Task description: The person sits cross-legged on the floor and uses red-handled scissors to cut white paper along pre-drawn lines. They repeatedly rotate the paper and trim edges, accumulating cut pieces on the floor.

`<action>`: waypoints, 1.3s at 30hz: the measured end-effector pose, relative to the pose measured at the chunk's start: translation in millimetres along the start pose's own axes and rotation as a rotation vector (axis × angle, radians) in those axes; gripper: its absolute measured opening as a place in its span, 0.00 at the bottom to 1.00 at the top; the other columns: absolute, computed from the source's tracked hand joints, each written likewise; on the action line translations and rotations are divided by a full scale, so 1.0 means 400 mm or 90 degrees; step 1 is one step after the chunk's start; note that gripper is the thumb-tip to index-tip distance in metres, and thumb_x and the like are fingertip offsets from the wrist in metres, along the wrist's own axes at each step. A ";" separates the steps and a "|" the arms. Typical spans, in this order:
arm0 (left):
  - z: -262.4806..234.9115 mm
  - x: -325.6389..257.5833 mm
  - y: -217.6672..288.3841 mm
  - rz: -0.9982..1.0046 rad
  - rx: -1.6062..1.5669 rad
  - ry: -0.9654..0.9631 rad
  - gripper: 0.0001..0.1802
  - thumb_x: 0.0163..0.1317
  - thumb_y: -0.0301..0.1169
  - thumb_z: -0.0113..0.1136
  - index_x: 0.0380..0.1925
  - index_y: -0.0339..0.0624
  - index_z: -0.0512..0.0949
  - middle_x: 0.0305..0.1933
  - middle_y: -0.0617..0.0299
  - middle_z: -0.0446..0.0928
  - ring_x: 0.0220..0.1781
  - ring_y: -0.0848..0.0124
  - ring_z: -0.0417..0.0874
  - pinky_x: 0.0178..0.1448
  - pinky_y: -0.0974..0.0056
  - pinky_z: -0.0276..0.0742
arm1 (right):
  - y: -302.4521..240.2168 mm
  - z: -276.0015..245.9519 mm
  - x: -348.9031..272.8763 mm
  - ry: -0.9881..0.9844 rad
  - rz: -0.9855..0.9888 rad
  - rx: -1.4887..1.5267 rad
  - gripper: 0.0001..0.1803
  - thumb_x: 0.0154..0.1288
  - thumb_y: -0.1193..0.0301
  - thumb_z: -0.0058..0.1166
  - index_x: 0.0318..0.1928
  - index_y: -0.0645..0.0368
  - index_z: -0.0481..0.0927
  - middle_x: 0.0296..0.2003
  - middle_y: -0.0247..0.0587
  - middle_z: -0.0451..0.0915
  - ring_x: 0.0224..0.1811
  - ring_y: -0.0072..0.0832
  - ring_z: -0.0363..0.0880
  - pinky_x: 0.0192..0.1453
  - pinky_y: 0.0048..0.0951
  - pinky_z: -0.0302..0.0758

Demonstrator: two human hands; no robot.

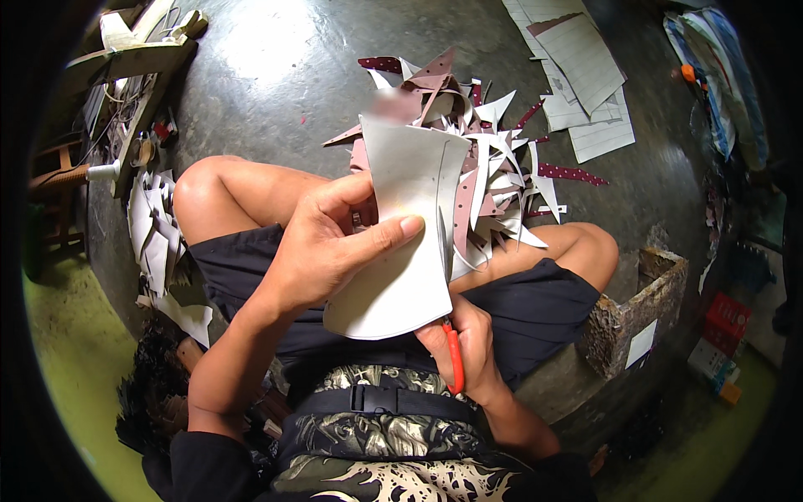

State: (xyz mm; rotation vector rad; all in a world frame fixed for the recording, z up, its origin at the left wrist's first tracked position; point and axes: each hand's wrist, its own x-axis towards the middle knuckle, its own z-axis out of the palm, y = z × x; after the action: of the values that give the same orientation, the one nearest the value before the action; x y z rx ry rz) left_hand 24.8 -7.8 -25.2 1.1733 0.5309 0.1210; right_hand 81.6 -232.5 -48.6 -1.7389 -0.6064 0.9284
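Observation:
My left hand (322, 247) grips a white sheet piece (401, 280) with curved edges, its thumb lying on top and the fingers curled beneath. A pencil-like line runs along the right part of the sheet. In my right hand (477, 343) is a pair of scissors (455, 360) with red handles, at the lower right corner of the sheet. The blades are mostly hidden by the sheet, along its right edge. Beyond it, in front of my crossed legs, lies a heap of pointed offcuts (502, 180) in white, dusty pink and dotted dark red.
Larger sheets with drawn lines (585, 75) lie on the floor at the far right. A worn open box (627, 314) stands beside my right knee. Cut white pieces (152, 230) are stacked by my left knee, near a wooden frame (125, 63). A striped bag (723, 84) is far right.

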 end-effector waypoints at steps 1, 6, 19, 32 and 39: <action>0.004 -0.003 -0.002 -0.001 -0.002 -0.002 0.19 0.70 0.29 0.70 0.57 0.33 0.81 0.45 0.66 0.85 0.45 0.80 0.84 0.50 0.71 0.81 | 0.004 0.000 0.004 0.002 -0.009 -0.002 0.27 0.71 0.53 0.63 0.47 0.71 0.82 0.29 0.43 0.82 0.30 0.26 0.78 0.38 0.31 0.76; 0.010 -0.016 -0.005 -0.029 0.009 -0.018 0.19 0.70 0.30 0.70 0.58 0.33 0.81 0.45 0.66 0.85 0.45 0.81 0.83 0.48 0.72 0.80 | 0.019 0.003 0.012 0.016 -0.058 0.004 0.27 0.72 0.53 0.62 0.47 0.71 0.82 0.30 0.44 0.82 0.31 0.27 0.81 0.38 0.31 0.77; 0.015 -0.010 -0.002 -0.028 -0.101 0.046 0.18 0.68 0.30 0.72 0.56 0.37 0.81 0.44 0.65 0.86 0.40 0.80 0.84 0.34 0.74 0.76 | 0.008 0.013 -0.008 0.026 -0.042 0.068 0.14 0.64 0.67 0.65 0.39 0.68 0.81 0.25 0.48 0.81 0.25 0.37 0.83 0.33 0.33 0.77; 0.049 -0.013 -0.029 -0.017 -0.038 0.046 0.18 0.71 0.28 0.69 0.57 0.34 0.82 0.46 0.64 0.85 0.45 0.79 0.84 0.49 0.71 0.81 | 0.060 0.014 0.016 0.022 -0.005 0.065 0.24 0.71 0.60 0.58 0.55 0.70 0.78 0.39 0.45 0.87 0.38 0.28 0.86 0.44 0.32 0.82; 0.045 -0.007 -0.051 -0.056 -0.053 0.055 0.16 0.70 0.26 0.69 0.56 0.34 0.82 0.46 0.63 0.86 0.44 0.78 0.86 0.45 0.72 0.81 | 0.044 0.048 0.017 0.100 0.006 0.132 0.16 0.71 0.64 0.60 0.36 0.68 0.78 0.21 0.48 0.77 0.22 0.34 0.77 0.30 0.36 0.74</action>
State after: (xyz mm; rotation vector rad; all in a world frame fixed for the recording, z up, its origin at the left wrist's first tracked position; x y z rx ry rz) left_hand 26.8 -32.1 -37.6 1.0649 0.6469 0.1179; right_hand 69.3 -222.7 -70.5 -1.6109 -0.3863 0.8224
